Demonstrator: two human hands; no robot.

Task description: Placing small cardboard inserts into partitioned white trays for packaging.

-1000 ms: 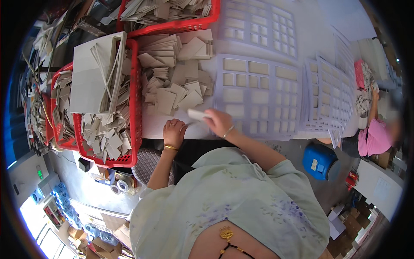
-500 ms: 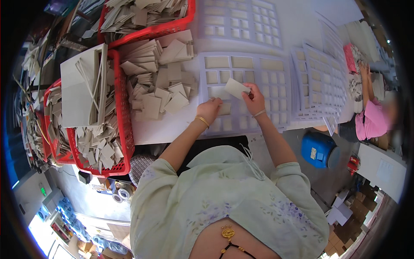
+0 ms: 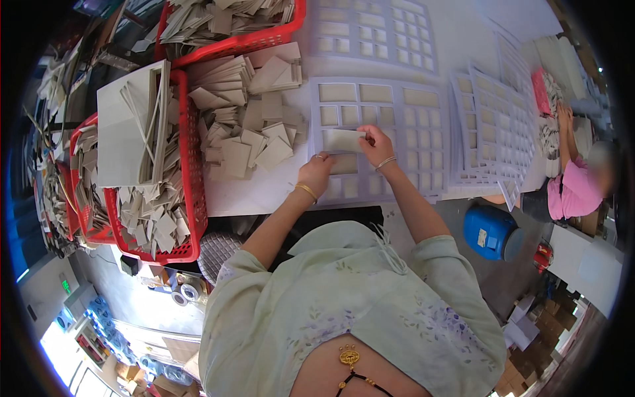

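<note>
Card (image 3: 342, 140) is pinched in my right hand (image 3: 376, 145); whether my left hand (image 3: 315, 174) grips anything, I cannot tell. Red baskets (image 3: 193, 142) hold pieces (image 3: 153, 215), the upper one cut off.

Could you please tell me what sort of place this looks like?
Probably a workshop for handwork: there are red baskets full of flat pale pieces, gridded panels on a worktable, and another person on the right.
</note>
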